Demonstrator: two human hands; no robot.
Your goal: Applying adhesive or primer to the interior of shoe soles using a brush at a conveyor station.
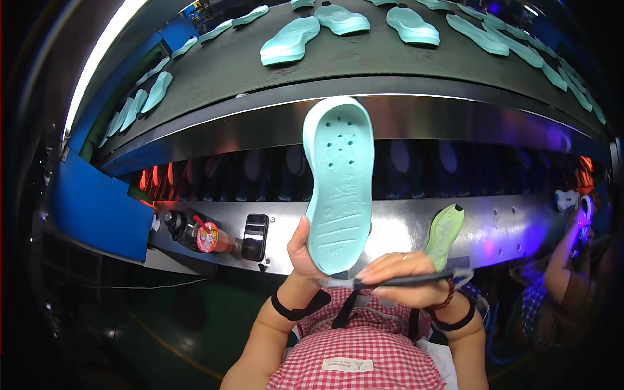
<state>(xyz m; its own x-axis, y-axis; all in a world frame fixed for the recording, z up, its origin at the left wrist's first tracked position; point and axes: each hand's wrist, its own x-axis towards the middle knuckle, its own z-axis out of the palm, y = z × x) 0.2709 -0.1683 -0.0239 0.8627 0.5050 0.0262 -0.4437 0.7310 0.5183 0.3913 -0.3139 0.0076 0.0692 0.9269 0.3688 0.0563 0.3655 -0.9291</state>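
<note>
Upright in front of me, a mint-green shoe sole (341, 188) shows its hollow inner side, with small holes near the toe and grooves toward the heel. My left hand (303, 250) is closed round its lower left edge near the heel; most of those fingers are hidden behind the sole. In my right hand (406, 276), a slim dark-handled brush (390, 281) is pinched between fingers and thumb. Its pale, blurred tip lies just below the sole's heel, by a small dark patch; whether they touch cannot be made out.
Across the back, a dark conveyor belt (214, 71) carries several mint soles (290, 40). On the metal ledge (396, 221) below stand a dark bottle (177, 224), a cup with a red straw (213, 238), a black phone-like object (255, 236) and a yellow-green sole (445, 235). Another person's arm (562, 260) is at right.
</note>
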